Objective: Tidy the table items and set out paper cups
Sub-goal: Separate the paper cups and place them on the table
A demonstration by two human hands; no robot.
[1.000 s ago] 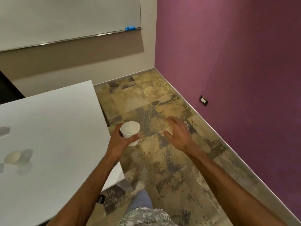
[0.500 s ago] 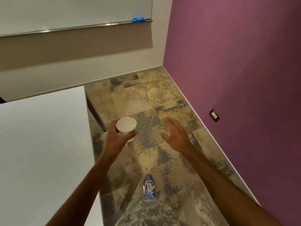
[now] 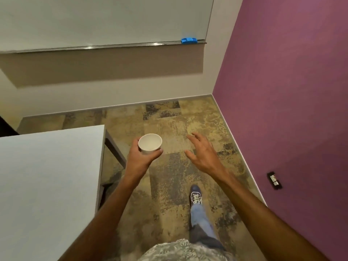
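A white paper cup (image 3: 150,144) is held upright, mouth up and empty, by my left hand (image 3: 140,160), whose thumb and fingers wrap its side. The cup hangs over the carpet, just right of the white table (image 3: 47,185) and past its far right corner. My right hand (image 3: 202,154) floats to the right of the cup at the same height, fingers spread, holding nothing. The part of the table in view carries no items.
Patterned carpet floor (image 3: 178,117) runs ahead between the table and a purple wall (image 3: 291,91) on the right with a socket (image 3: 274,180). A whiteboard (image 3: 103,21) with a blue eraser (image 3: 189,40) hangs on the far wall. My shoe (image 3: 195,194) steps forward.
The view has swung right and forward along the table's edge; the cup on the table has left the frame. My left hand still holds the cup, and my right fingers have spread wider.
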